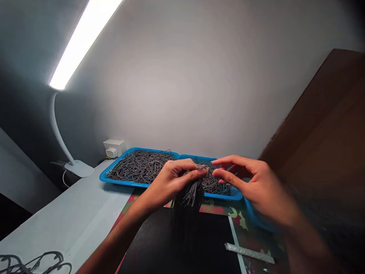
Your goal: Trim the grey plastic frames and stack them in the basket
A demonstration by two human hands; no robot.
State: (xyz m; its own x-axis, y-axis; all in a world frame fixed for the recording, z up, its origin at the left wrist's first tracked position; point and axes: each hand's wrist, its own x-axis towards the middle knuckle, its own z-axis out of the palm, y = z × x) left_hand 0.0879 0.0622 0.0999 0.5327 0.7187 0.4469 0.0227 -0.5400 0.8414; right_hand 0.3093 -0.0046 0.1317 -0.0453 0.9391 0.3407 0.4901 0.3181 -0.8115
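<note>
My left hand [175, 177] pinches the top of a bundle of thin dark grey cords [189, 201] between thumb and fingers. The cords hang down from it over a black mat [159, 239], their lower ends blurred. A small pale end shows at the fingertips. Just to the right, my right hand [253, 179] is open, its thumb and fingers apart with nothing visible between them. Behind both hands are two blue trays: the left tray [125, 183] is full of loose grey cords, and the right tray [222, 197] holds more, partly hidden by my hands.
A lit lamp [82, 42] leans over the left side. A white wall socket [115, 146] is behind the left tray. Near the mat's right edge lies a pale flat strip [249, 253]. Loose cords [37, 262] lie at lower left. Brown cardboard [322, 114] stands at right.
</note>
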